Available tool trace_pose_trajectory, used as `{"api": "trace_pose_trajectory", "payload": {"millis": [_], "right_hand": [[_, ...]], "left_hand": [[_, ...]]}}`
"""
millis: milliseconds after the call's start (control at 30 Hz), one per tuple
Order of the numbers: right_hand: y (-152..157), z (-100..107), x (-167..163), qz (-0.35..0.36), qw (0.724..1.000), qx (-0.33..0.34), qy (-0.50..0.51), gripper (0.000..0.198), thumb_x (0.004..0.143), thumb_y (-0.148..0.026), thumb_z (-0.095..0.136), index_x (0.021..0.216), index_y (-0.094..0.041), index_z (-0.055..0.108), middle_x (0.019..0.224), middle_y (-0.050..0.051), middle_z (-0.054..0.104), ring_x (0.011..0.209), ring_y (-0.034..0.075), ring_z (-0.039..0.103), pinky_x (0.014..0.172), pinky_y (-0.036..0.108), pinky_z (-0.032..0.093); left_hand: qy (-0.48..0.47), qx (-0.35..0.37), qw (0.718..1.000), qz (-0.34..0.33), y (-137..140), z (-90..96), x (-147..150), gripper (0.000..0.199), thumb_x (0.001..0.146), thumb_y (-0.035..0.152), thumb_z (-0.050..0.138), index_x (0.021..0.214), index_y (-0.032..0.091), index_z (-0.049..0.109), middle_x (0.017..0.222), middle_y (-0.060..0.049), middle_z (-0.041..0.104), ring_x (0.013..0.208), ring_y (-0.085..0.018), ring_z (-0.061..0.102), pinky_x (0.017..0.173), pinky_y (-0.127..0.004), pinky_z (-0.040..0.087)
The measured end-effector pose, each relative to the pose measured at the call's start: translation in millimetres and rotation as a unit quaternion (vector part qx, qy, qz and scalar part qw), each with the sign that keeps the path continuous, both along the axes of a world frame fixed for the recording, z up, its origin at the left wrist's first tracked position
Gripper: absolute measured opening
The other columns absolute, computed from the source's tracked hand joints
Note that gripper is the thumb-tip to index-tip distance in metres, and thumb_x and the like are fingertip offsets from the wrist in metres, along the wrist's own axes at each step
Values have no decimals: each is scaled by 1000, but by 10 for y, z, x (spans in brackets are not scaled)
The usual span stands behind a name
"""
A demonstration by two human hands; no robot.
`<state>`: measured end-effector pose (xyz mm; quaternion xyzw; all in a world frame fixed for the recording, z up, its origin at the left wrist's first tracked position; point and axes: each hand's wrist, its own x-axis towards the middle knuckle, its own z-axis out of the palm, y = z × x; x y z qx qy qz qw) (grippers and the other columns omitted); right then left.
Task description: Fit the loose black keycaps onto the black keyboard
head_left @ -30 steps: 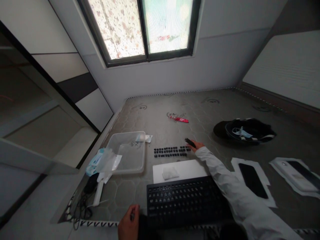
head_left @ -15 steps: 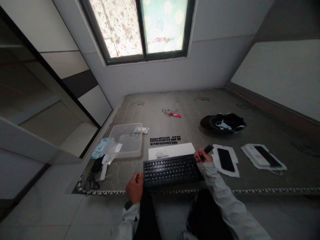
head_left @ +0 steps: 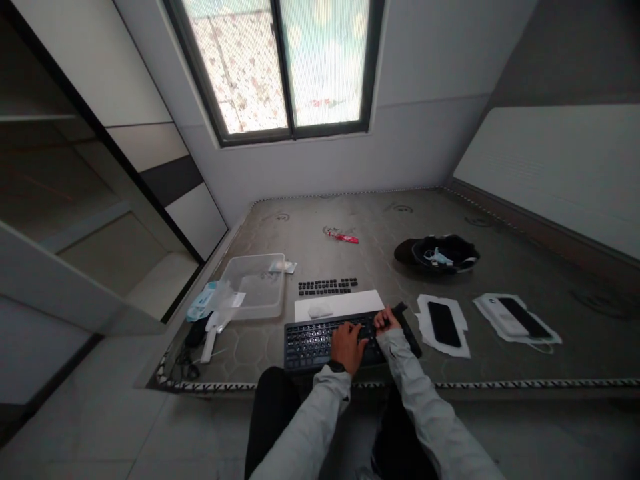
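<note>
A black keyboard (head_left: 305, 347) lies near the front edge of the mattress, with bare switches showing on its left part. My left hand (head_left: 347, 348) rests over the middle of the keyboard, palm down, its thumb apart from the fingers. Just right of it, my right hand (head_left: 387, 323) is closed around a short black tool (head_left: 401, 309), whose thick end sticks out to the upper right; its exact kind is not clear. Behind the keyboard a white sheet (head_left: 353, 301) carries a crumpled white wipe (head_left: 320, 310). Loose black keycaps (head_left: 326, 287) stand in rows beyond the sheet.
A clear plastic box (head_left: 257, 287) stands at the left, beside a blue mask (head_left: 201, 303) and a black cable (head_left: 185, 360). On the right lie two phones (head_left: 444, 324) (head_left: 525, 317) on white wrappings and a dark cap (head_left: 440, 253). A red packet (head_left: 345, 237) lies farther back.
My left hand has moved right, from beside the keyboard's left edge onto its middle. My right hand has shifted left over the keyboard with the black tool. The view has tilted slightly.
</note>
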<state>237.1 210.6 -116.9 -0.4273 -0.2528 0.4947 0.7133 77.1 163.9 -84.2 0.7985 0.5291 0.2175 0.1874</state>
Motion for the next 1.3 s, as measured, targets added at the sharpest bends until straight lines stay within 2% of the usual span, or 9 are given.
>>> {"api": "trace_pose_trajectory", "payload": {"millis": [133,367,600,767,1000,1133,1300], "right_hand": [[20,-70,-28,-10,1000,-6,14,63,58,-76,72,51,-25,37,39,-8,34,36,8,36,38,26,32],[74,-148,-87,-43,998,-9,43,57,62,-67,76,53,-24,39,40,-10,34,36,6,33,37,25,27],[58,-171,-11,-48,997,-14,51,54,69,-64,71,53,-24,40,42,-9,35,37,7,34,38,26,30],[100,-174,-7,-39,998,-25,47,53,64,-64,75,53,-24,41,40,-9,36,37,7,36,38,25,31],[141,-154,-58,-35,998,-38,33,55,63,-62,77,49,-24,39,36,-10,35,31,6,32,34,25,23],[103,-144,-87,-34,999,-36,23,56,61,-60,80,50,-24,39,37,-10,38,32,6,34,33,24,23],[167,-123,-119,-45,998,-34,9,58,61,-66,76,52,-25,37,37,-11,34,31,6,31,32,24,23]], "left_hand": [[-23,-16,1000,-11,122,-151,27,45,81,34,73,123,24,64,114,-8,62,108,-26,55,94,-42,44],[-53,-29,998,-8,198,-318,-6,43,75,37,78,117,33,68,113,-2,63,107,-22,56,95,-39,43],[-74,-37,997,5,186,-296,1,39,74,36,79,111,33,70,109,-2,63,105,-23,57,94,-39,43],[-85,-34,996,3,181,-294,-3,38,73,36,79,110,33,69,109,-2,64,105,-23,56,95,-39,42],[-82,-32,996,5,178,-305,-6,37,74,37,78,110,32,69,109,-2,64,105,-23,55,93,-39,41],[-81,-28,996,12,175,-301,5,36,74,36,78,108,32,68,109,-1,64,105,-23,55,93,-38,41],[-70,-35,997,11,166,-270,7,36,75,39,77,109,32,68,110,-1,63,106,-23,55,92,-38,41]]}}
